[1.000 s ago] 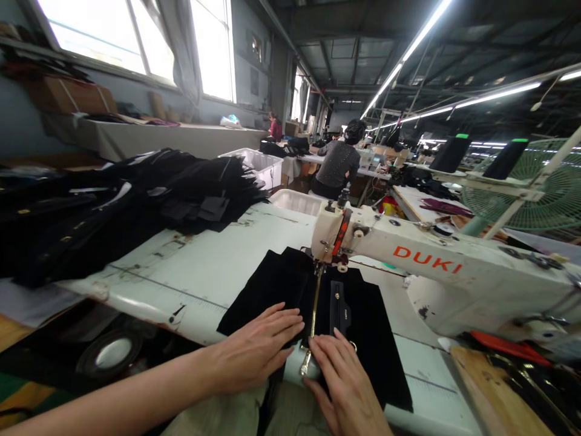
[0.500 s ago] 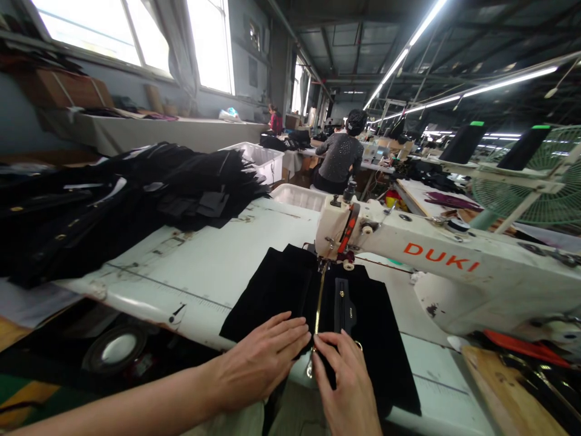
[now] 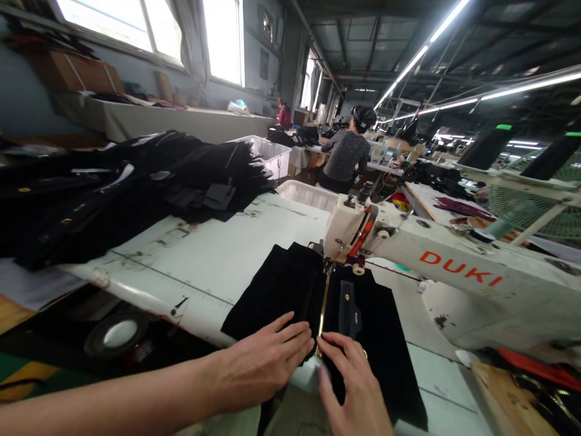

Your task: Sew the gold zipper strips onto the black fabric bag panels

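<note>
daylight glares flat white through the windows [image 3: 222, 42] on the left, and tube lights [image 3: 448, 22] streak brightly beneath a dim ceiling [image 3: 363, 36]. the black cloth [image 3: 267, 290] swallows detail, the right hand [image 3: 354, 381] has a smeared thumb, and the thread cones [image 3: 485, 148] at right look stretched and soft.

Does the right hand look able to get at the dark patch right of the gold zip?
Probably yes: the right hand, at the gold zip, lies just short of the dark patch, with nothing visible between them.
</note>
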Demonstrator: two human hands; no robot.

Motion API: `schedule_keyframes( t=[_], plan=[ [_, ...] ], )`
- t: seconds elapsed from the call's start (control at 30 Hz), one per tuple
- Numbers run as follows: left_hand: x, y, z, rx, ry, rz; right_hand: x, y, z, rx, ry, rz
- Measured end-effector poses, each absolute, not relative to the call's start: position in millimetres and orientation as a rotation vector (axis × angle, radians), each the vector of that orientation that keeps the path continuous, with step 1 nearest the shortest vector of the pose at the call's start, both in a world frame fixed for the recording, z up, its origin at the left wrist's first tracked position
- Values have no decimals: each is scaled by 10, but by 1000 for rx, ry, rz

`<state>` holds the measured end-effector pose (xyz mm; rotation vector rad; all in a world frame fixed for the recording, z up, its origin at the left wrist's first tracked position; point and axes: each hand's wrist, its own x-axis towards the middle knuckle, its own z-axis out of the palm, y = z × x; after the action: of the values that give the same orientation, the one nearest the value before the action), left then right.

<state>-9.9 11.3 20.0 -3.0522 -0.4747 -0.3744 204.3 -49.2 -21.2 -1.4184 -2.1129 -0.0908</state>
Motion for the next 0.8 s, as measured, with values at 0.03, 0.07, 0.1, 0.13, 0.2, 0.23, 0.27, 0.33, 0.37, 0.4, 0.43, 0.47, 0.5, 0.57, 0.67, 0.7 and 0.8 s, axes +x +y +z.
schedule_keyframes(
  t=[0.03, 0.07, 0.1, 0.13, 0.2, 0.23, 0.27, 0.33, 0.37, 0.4, 0.43, 0.47, 0.5, 0.57, 0.67, 0.7, 0.8],
  plan=[
    [-98, 113, 186, -3072, -493, -391, 2045, -484, -210, -1423, -2085, -84],
    [-96, 113, 172, -3096, -518, -416, 2042, -475, -219, -1424, -2053, -87],
    [-95, 114, 162, -3125, -553, -447, 2035, -467, -236, -1418, -2025, -97],
    [-96, 115, 156, -3159, -594, -480, 2028, -461, -259, -1412, -2002, -106],
    [-103, 117, 162, -3230, -697, -550, 2013, -450, -308, -1392, -1990, -124],
    [-108, 118, 170, -3258, -743, -588, 2007, -447, -329, -1385, -1990, -134],
    [-114, 117, 179, -3275, -774, -626, 2001, -445, -344, -1384, -1990, -146],
    [-122, 112, 188, -3278, -776, -685, 1990, -443, -357, -1382, -1983, -180],
    [-123, 107, 186, -3270, -753, -688, 1984, -443, -356, -1383, -1983, -196],
    [-122, 101, 178, -3258, -726, -675, 1977, -444, -351, -1385, -1985, -209],
    [-121, 94, 166, -3242, -706, -649, 1971, -446, -344, -1386, -1989, -224],
    [-120, 87, 153, -3226, -686, -612, 1965, -448, -337, -1387, -1994, -239],
    [-120, 81, 139, -3209, -658, -569, 1959, -450, -330, -1389, -1998, -254],
    [-124, 75, 121, -3169, -590, -487, 1948, -452, -320, -1396, -1997, -279],
    [-141, 78, 123, -3124, -515, -401, 1929, -446, -314, -1386, -1982, -300],
    [-147, 82, 128, -3118, -506, -381, 1922, -442, -314, -1378, -1979, -301],
    [-153, 94, 128, -3112, -479, -330, 1906, -434, -316, -1359, -1971, -298]
  ],
)
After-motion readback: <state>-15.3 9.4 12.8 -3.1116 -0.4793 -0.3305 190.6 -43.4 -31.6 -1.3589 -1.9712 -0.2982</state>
